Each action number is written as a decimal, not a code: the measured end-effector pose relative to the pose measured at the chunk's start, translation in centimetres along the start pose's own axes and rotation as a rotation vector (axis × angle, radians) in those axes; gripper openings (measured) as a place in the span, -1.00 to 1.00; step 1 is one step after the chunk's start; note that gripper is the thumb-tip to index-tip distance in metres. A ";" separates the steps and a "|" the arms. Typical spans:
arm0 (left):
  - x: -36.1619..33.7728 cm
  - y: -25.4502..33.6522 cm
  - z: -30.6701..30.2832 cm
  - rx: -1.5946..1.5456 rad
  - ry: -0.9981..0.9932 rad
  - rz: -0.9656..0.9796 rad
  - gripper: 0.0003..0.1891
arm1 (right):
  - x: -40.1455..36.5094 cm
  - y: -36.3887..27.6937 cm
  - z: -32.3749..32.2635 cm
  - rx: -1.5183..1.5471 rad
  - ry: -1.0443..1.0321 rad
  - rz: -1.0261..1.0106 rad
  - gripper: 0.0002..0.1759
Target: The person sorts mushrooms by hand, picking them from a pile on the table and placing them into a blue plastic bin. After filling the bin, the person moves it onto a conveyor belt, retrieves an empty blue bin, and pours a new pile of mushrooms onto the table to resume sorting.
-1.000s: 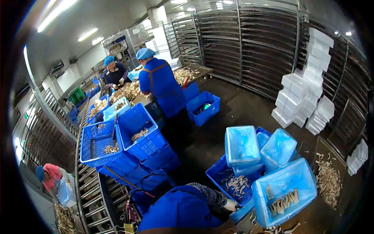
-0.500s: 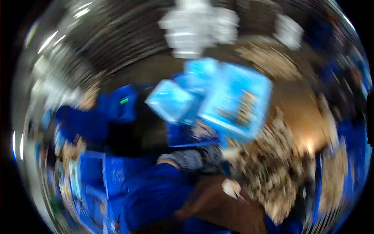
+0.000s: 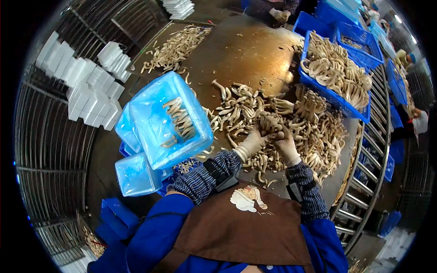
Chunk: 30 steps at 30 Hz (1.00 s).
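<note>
My left hand (image 3: pixel 251 144) and my right hand (image 3: pixel 287 148), both in pale gloves, are side by side over a heap of loose mushrooms (image 3: pixel 314 150). Between them is a bunch of brown-capped mushrooms (image 3: pixel 269 123), with the fingers of both hands closed around it. Some fingertips are hidden by the caps. Left of my left hand stands a blue plastic-lined box (image 3: pixel 152 145), tilted in view, with a row of mushrooms (image 3: pixel 181 119) lying inside.
A blue crate (image 3: pixel 334 102) piled with mushrooms borders a metal roller conveyor (image 3: pixel 362 186) on the right. White foam trays (image 3: pixel 88 93) are stacked at left. Another mushroom pile (image 3: pixel 177 48) lies farther back on the metal table (image 3: pixel 227 50). A co-worker's gloved hand (image 3: pixel 280 16) shows at the top.
The view has swung right and sharpened from a blur, so the lined box now appears farther left. Both hands now show at the mushroom heap, gripping a bunch.
</note>
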<state>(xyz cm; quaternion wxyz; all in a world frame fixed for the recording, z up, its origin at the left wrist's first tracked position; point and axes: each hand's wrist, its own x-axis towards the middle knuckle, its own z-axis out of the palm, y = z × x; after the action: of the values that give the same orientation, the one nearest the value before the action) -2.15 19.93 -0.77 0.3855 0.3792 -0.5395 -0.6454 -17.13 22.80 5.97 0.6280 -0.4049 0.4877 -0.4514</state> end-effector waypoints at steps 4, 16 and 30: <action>-0.7 4.1 -1.3 0.017 -0.165 0.033 -0.36 | -1.2 -1.6 -1.3 0.152 -0.058 -0.001 -0.36; 0.0 6.2 -3.1 -0.309 -0.111 -0.091 -0.49 | 2.2 2.9 -1.6 0.445 0.148 -0.067 -0.59; -0.3 7.0 -1.2 1.011 0.067 0.204 -0.35 | 3.3 2.2 4.1 0.669 0.104 -0.357 -0.45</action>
<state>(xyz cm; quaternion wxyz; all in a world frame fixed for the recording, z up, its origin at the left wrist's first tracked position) -0.29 18.89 5.98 0.2320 0.4840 -0.8057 -0.2505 -12.40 20.53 3.85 0.6114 -0.2328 0.2666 -0.7078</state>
